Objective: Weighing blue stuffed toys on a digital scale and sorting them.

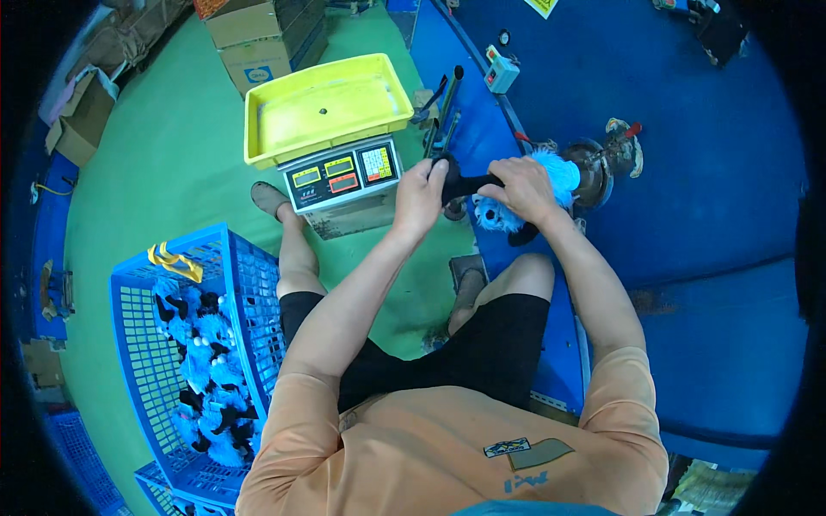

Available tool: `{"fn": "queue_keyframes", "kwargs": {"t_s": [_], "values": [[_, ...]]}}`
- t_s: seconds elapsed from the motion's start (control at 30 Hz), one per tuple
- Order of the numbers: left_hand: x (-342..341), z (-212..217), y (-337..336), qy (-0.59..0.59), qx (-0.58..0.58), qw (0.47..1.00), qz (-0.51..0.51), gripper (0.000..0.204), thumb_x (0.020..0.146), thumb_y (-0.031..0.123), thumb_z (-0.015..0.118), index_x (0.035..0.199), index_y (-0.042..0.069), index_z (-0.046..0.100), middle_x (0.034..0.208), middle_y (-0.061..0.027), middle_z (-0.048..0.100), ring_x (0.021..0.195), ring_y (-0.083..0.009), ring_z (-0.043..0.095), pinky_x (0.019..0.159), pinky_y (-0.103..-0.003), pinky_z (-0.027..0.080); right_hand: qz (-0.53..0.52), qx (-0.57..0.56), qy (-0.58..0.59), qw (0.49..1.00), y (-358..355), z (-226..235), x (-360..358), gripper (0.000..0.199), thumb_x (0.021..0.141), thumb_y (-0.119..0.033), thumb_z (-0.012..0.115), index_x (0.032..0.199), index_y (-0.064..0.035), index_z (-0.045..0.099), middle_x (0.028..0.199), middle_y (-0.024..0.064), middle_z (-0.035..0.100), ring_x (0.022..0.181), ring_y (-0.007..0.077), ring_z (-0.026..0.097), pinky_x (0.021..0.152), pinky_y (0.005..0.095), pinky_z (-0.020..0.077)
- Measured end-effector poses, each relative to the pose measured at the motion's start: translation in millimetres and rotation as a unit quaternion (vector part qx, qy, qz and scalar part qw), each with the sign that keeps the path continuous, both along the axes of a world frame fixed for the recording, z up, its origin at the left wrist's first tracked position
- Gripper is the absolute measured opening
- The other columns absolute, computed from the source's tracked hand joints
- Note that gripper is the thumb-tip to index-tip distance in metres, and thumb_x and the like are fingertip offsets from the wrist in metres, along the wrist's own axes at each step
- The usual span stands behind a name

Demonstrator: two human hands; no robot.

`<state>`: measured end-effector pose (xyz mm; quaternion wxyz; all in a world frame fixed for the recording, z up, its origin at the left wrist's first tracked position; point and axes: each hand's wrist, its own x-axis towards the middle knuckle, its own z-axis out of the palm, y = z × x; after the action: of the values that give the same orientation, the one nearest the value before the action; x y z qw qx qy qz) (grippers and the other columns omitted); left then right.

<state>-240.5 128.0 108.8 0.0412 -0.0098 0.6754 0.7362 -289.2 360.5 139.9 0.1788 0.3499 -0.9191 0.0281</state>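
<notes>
Right at the blue machine's nozzle (594,168), both hands, left hand (419,196) and right hand (525,187), have fingers clamped around a fluffy blue plush toy (516,202), steadying it against the spout.

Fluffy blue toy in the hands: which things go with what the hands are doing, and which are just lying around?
In use:
- left hand and right hand, both gripping the fluffy blue toy
- blue machine the toy is pressed against
- blue crate of similar toys

Lying about:
- scale with yellow tray
- cardboard boxes
</notes>
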Motion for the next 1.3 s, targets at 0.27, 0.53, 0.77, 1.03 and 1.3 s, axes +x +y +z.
{"fn": "queue_keyframes", "kwargs": {"t_s": [0.27, 0.53, 0.77, 1.03, 1.3], "values": [[27.9, 12.9, 6.3, -0.039, 0.146, 0.986, 0.065, 0.02, 0.1, 0.012, 0.056, 0.11, -0.006, 0.055, 0.085, -0.0143, 0.065, 0.067, -0.0182, 0.069, 0.057, -0.026, 0.054, 0.009, -0.029, -0.004, 1.0, -0.2, 1.5, 0.6, 0.036, 0.08, -0.043, 0.075, 0.087, -0.0111, 0.06, 0.079, 0.0049, 0.061, 0.076, 0.027, 0.061, 0.075, 0.0395, 0.0477], [33.7, 8.9, -22.1, -0.008, 0.041, 0.998, 0.043, 0.017, 0.099, 0.008, 0.058, 0.109, -0.005, 0.053, 0.088, -0.0133, 0.063, 0.064, -0.0167, 0.067, 0.054, -0.025, 0.052, 0.083, -0.015, 0.009, 0.996, -14.5, 19.0, 4.2, 0.035, 0.079, -0.04, 0.076, 0.092, -0.0118, 0.059, 0.08, 0.0047, 0.06, 0.075, 0.0269, 0.06, 0.072, 0.0387, 0.0473], [67.8, -8.6, -39.5, 0.001, 0.104, 0.988, 0.115, 0.013, 0.099, 0.008, 0.059, 0.107, -0.002, 0.054, 0.082, -0.0097, 0.063, 0.057, -0.0135, 0.062, 0.052, -0.023, 0.049, 0.072, 0.03, -0.025, 0.997, -47.9, 23.3, 13.7, 0.035, 0.08, -0.039, 0.076, 0.089, -0.0117, 0.056, 0.08, 0.0052, 0.063, 0.078, 0.0277, 0.064, 0.071, 0.0421, 0.0496], [93.3, -18.0, -56.6, 0.017, 0.194, 0.968, 0.158, 0.013, 0.101, 0.011, 0.058, 0.107, 0.001, 0.055, 0.081, -0.0077, 0.062, 0.057, -0.0123, 0.06, 0.054, -0.022, 0.049, 0.086, 0.032, -0.035, 0.995, -78.8, 18.6, 20.1, 0.036, 0.08, -0.04, 0.075, 0.089, -0.0117, 0.055, 0.081, 0.0063, 0.062, 0.078, 0.0286, 0.064, 0.07, 0.0427, 0.0487], [113.8, -62.1, -53.5, 0.037, 0.38, 0.907, 0.18, 0.038, 0.107, 0.031, 0.05, 0.13, 0.001, 0.053, 0.11, -0.0159, 0.066, 0.089, -0.0181, 0.064, 0.082, -0.027, 0.053, 0.05, -0.005, -0.047, 0.998, -108.8, 21.6, 30.3, 0.035, 0.088, -0.043, 0.068, 0.091, -0.0097, 0.059, 0.078, 0.0107, 0.067, 0.072, 0.0342, 0.066, 0.065, 0.0471, 0.0492]]}}
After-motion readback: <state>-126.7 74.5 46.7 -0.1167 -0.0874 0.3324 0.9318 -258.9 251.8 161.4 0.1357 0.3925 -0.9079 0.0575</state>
